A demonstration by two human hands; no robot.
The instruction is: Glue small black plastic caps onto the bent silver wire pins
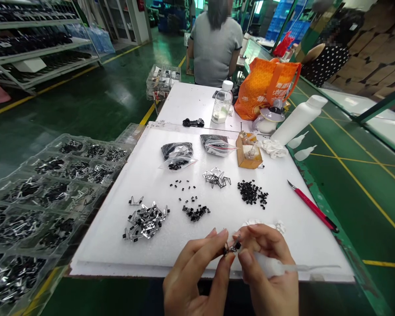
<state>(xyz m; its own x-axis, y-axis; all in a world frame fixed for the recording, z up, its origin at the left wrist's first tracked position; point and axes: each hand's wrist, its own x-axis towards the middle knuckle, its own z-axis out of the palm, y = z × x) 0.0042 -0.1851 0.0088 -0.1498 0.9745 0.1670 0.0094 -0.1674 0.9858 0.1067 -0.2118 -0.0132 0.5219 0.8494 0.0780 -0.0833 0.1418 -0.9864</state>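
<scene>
The worktable (105,243) bears four heaps of small parts (146,223); toward its far edge, two zip bags (177,151), one box (250,162); along its right edge, one craft knife (312,206), two droppers (304,152).

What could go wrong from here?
The small part is pinched at the fingertips of the left hand, so it could slip and drop.
The bottle lies tucked in the right hand; a tighter grip might squeeze something out, if it is filled.
The knife lies near the right edge of the table, blade apparently bare; it might nick someone reaching past.
</scene>
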